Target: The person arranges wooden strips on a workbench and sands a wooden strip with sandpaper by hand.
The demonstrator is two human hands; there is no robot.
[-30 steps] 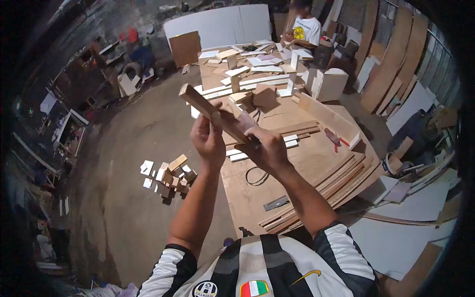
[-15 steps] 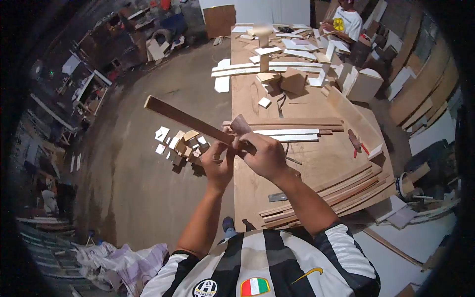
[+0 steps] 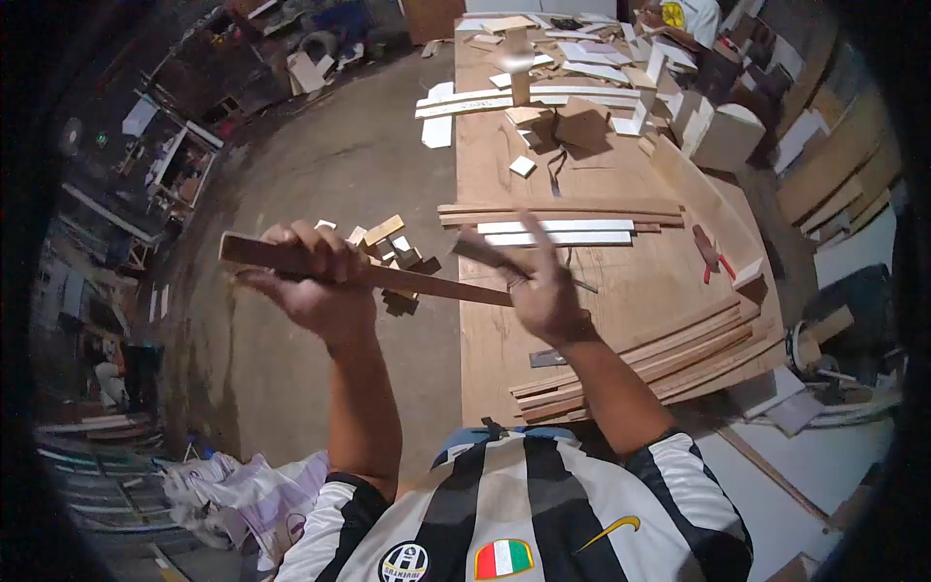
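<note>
My left hand (image 3: 325, 296) is closed around a long, narrow wooden strip (image 3: 436, 286) close to its left end. The strip points to the right, tilting slightly down toward my right hand (image 3: 551, 303). That hand is a little blurred, with one finger raised, and it holds a small brown piece of sandpaper (image 3: 477, 250) whose free end sticks out to the left. The strip's right end meets my right hand; whether the fingers touch it is hard to make out. Both hands are above the table's left edge.
On the wooden table (image 3: 621, 281) lie brown and white strips (image 3: 562, 233), a stack of strips (image 3: 640, 364) and red-handled pliers (image 3: 713, 257). Offcuts (image 3: 388, 238) are piled on the floor at left. Another person (image 3: 693, 19) is at the far end, near scattered wood pieces.
My left hand has slid to the strip's far left end, and the strip has swung lower and flatter. My right hand has moved right with the sandpaper, its fingers more extended.
</note>
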